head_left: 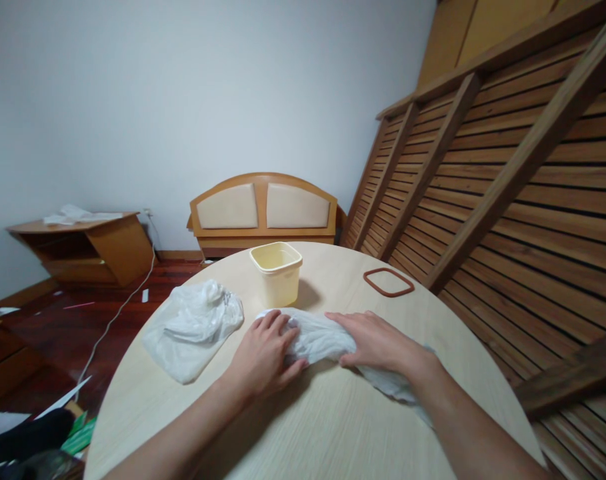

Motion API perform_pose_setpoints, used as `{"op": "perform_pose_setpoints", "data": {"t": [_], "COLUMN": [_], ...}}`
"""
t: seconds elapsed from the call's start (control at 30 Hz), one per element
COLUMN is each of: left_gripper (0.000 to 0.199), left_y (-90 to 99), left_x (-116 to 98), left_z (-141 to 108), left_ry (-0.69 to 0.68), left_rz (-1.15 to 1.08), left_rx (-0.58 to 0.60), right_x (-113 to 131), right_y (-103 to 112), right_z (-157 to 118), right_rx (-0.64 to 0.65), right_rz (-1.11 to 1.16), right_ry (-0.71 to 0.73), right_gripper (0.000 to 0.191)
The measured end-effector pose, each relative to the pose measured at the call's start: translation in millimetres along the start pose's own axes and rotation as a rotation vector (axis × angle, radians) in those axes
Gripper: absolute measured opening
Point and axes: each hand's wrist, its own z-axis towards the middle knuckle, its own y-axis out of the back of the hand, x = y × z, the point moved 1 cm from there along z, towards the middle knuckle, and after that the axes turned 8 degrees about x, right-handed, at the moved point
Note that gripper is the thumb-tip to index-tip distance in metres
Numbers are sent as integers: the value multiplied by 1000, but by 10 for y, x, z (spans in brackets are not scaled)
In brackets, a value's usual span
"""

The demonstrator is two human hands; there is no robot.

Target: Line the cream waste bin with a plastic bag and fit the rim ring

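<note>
A white plastic bag (320, 339), bunched lengthwise, lies across the round table (303, 427) under both hands. My left hand (269, 353) grips its left end, fingers curled over it. Around its middle, my right hand (375, 341) is wrapped, and the rest of the bag trails beneath the right wrist. Just beyond my left hand stands an upright pale yellow container (279, 283) with an open top. A second crumpled white bag (195, 327) rests at the left. A brown rounded-square ring (389, 282) lies flat at the right back.
Slatted wooden panels (483, 200) lean along the right side. Behind the table is a padded headboard (263, 207). A low wooden cabinet (97, 247) with papers stands at the left, and a cable (113, 319) crosses the floor. Items lie at the lower left.
</note>
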Motion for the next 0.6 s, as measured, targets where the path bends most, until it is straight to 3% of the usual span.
{"op": "perform_pose_setpoints", "data": {"t": [0.1, 0.27, 0.47, 0.53, 0.6], "left_gripper": [35, 37, 65, 62, 51], "left_y": [107, 191, 104, 80, 75], "left_x": [-7, 22, 49, 56, 62], "left_z": [-42, -114, -57, -33, -18], "left_ry": [111, 240, 27, 38, 79], "left_rz": [77, 197, 164, 154, 162], "left_rx": [49, 63, 52, 80, 95], "right_x": [-74, -83, -101, -169, -277], "right_y": [46, 122, 240, 309, 362], "right_z": [-18, -17, -62, -83, -104], "right_rx": [-40, -197, -225, -277, -323], "right_rz": [-95, -243, -158, -67, -14], "right_ry": [-25, -34, 31, -58, -255], "right_gripper": [58, 57, 64, 49, 34]}}
